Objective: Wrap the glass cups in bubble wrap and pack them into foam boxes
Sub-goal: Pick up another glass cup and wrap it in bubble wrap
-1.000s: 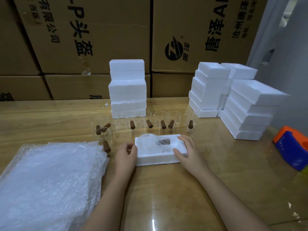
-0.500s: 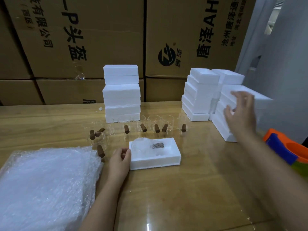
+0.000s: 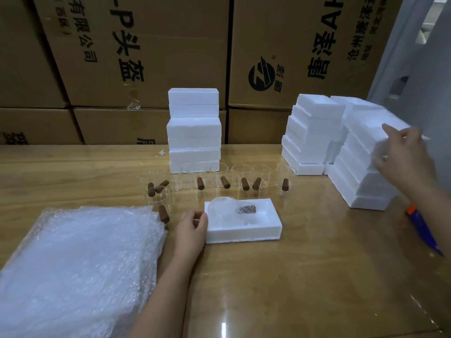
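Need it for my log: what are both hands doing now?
Left hand: holding the foam box by its end.
Right hand: gripping the top foam piece, blurred.

We look down on a wooden table [image 3: 268, 276] whose glossy, yellow-brown grain fills the lower half of the frame. Pale streaks of reflected light [image 3: 224, 329] glare off its varnish near the bottom edge. Behind the table, across the whole upper half, we see a wall of stacked brown cardboard cartons [image 3: 170, 45] printed with black Chinese characters and a round black logo [image 3: 262, 73]. At the upper right a grey panel [image 3: 415, 81] stands beside the cartons. A bright opening [image 3: 425, 23], perhaps a window, shows in the top right corner.
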`<state>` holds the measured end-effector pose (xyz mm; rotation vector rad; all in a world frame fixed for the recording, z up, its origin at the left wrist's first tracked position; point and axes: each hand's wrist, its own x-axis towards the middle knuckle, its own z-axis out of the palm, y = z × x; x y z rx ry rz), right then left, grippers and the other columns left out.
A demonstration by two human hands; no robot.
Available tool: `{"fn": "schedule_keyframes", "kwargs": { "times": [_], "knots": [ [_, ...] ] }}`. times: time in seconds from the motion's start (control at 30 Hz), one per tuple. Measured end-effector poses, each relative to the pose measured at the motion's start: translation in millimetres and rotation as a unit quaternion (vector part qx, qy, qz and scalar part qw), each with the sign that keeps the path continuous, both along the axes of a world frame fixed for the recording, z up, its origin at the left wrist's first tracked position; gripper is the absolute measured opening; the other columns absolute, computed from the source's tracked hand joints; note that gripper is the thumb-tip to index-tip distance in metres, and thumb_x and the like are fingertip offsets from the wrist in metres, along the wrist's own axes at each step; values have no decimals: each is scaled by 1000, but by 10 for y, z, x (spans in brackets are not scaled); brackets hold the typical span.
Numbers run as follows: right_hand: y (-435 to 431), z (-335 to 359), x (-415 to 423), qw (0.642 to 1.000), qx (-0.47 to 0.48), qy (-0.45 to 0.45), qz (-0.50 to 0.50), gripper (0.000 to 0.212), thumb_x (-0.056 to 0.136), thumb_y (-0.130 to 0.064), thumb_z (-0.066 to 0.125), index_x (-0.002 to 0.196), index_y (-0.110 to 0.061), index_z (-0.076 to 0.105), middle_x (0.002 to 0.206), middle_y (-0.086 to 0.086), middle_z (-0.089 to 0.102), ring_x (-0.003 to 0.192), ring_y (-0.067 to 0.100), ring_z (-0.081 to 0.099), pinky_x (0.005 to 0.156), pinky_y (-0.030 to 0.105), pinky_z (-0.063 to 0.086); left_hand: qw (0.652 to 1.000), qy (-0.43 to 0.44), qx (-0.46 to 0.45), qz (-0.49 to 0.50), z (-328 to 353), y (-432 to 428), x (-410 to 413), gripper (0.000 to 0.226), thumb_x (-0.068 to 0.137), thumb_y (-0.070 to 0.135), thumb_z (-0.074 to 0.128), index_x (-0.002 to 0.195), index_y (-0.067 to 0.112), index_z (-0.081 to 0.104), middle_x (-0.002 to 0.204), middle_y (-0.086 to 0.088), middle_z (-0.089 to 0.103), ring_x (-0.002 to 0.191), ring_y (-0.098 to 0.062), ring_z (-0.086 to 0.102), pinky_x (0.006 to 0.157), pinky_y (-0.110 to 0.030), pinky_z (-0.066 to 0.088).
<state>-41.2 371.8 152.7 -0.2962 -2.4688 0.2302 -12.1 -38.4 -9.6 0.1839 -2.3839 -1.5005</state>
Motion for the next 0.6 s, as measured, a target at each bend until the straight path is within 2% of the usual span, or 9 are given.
{"fn": "schedule_keyframes", "kwargs": {
  "times": [0.17, 0.23, 0.3, 0.37, 0.43, 0.5, 0.57, 0.6],
  "knots": [
    [-432, 65, 147, 989, 64, 78, 104, 81, 75, -6, 73, 143, -19, 32, 119, 16, 31, 105, 34, 36, 76, 49, 46, 1000, -8, 13, 8, 17, -1, -3, 16, 94, 24, 53, 102, 16, 64, 104, 3, 59, 82, 3, 53, 64, -15, 38],
    [-665, 47, 221, 982, 34, 83, 166, 81, 73, -6, 75, 142, -15, 33, 120, 19, 33, 101, 33, 43, 80, 48, 46, 1000, -11, 15, 8, 16, -4, -6, 18, 94, 25, 52, 103, 16, 64, 105, 3, 60, 83, 2, 54, 65, -16, 39],
    [-903, 3, 303, 966, -42, 76, 245, 71, 74, -7, 76, 134, -10, 38, 116, 16, 38, 86, 20, 48, 77, 41, 48, 1000, -10, 20, 8, 10, -3, -10, 19, 95, 24, 49, 103, 17, 65, 104, 2, 61, 85, 0, 54, 66, -18, 39],
    [-1101, -40, 379, 945, -145, 55, 289, 52, 79, -16, 74, 120, -17, 42, 101, 3, 46, 70, 4, 44, 66, 23, 42, 999, -8, 29, 12, 6, -6, -11, 19, 95, 24, 47, 98, 17, 65, 101, -1, 63, 84, -6, 56, 66, -20, 40],
    [-1241, -97, 426, 922, -236, 17, 307, 34, 82, -28, 71, 106, -24, 46, 81, -3, 46, 61, 2, 41, 60, 21, 37, 998, -5, 67, 16, 0, -2, -9, 21, 96, 23, 45, 90, 15, 64, 97, -6, 65, 84, -17, 60, 70, -31, 48],
    [-1343, -165, 434, 882, -331, -28, 334, 23, 80, -39, 65, 99, -29, 56, 76, -7, 47, 60, 1, 44, 61, 17, 39, 989, 3, 146, 16, 9, 11, -5, 23, 96, 23, 44, 88, 14, 64, 92, -9, 68, 86, -25, 63, 76, -41, 53],
    [-1438, -246, 416, 827, -421, -69, 365, 20, 77, -43, 58, 91, -31, 65, 75, -14, 52, 58, 1, 45, 58, 14, 38, 972, 23, 233, 17, 36, 19, 11, 24, 97, 21, 44, 88, 18, 66, 86, -4, 71, 80, -19, 67, 66, -30, 55],
    [-1474, -304, 389, 804, -456, -91, 371, 23, 77, -45, 57, 88, -28, 68, 74, -13, 54, 59, 3, 46, 58, 17, 38, 964, 36, 261, 19, 48, 9, 11, 26, 97, 21, 44, 88, 20, 68, 86, -2, 71, 79, -14, 67, 63, -25, 53]
  ]
}}
